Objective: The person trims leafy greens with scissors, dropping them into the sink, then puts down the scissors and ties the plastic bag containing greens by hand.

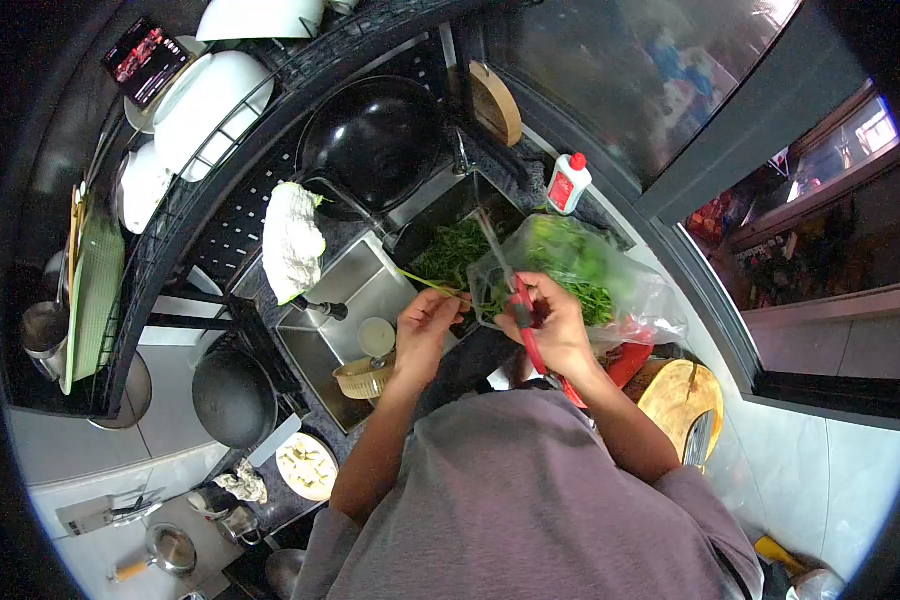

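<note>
Over the sink, my left hand (432, 318) pinches the end of a thin green stem (417, 279) that slants up to the left. My right hand (552, 322) is closed around red-handled scissors (524, 325), their metal blades pointing up and away from me. In the far sink basin lies a heap of leafy greens (450, 252). Beside my right hand is a clear plastic bag (652, 303) with more green leaves (568, 252) inside. Part of the scissors' handle is hidden by my fingers.
The near steel basin (315, 335) holds a white cup (376, 337) and a beige colander (363, 379). A black wok (375, 135) stands behind. To the right are a white bottle (568, 186) and a round wooden board (676, 400); a plate (307, 466) of pale pieces sits left.
</note>
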`<state>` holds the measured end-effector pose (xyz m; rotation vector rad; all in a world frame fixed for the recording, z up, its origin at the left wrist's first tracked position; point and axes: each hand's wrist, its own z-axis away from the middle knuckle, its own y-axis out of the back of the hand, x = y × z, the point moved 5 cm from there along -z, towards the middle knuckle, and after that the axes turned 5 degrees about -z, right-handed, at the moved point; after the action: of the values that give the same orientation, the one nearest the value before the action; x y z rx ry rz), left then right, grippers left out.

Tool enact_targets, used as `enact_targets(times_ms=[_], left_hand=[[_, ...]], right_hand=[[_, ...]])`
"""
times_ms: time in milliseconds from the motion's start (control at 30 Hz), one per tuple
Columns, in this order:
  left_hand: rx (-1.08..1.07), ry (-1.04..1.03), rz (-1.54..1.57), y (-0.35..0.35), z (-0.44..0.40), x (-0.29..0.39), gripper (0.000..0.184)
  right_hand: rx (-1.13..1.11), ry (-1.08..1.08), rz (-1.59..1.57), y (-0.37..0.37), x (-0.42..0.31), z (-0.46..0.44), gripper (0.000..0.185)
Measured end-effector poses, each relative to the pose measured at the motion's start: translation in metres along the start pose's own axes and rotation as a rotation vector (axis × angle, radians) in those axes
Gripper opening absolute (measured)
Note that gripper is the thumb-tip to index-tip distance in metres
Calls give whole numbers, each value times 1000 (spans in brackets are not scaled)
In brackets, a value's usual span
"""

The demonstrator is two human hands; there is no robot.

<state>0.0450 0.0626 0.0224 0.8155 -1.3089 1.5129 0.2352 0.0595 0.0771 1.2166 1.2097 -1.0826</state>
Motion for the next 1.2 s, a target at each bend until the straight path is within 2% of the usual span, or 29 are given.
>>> enact_targets(times_ms=[167, 267, 333, 433, 467, 600, 700, 933, 1133, 1200], left_hand=[[140, 32, 168, 14, 4, -1, 12], [207, -25, 224, 25, 2, 0, 11], [243, -96, 216, 32, -3, 6, 11], [291, -168, 122, 43, -6, 12, 13], [288, -210, 19, 45, -7, 13, 13], [313, -305, -299, 40, -2, 22, 10], [339, -344, -298, 39, -3, 18, 8], [340, -340, -391, 37, 0, 10, 12], [326, -255, -382, 40, -3, -1, 13], [342, -264, -359, 38, -3, 1, 7]], right_hand=[[79, 66, 46, -21, -6, 0, 45], [-63, -71, -93, -28, 9, 13, 47], [-176, -157, -193, -34, 8, 25, 40], [-272, -322, -201, -44, 12, 36, 35], [-317, -497, -195, -42, 14, 43, 36], [-330, -579, -253, -52, 21, 47, 34], [-323, -658, -251, -52, 22, 48, 32], [-298, -639, -276, -54, 37, 52, 31], [-261, -705, -241, -53, 38, 50, 30], [-298, -652, -225, -53, 45, 48, 35]])
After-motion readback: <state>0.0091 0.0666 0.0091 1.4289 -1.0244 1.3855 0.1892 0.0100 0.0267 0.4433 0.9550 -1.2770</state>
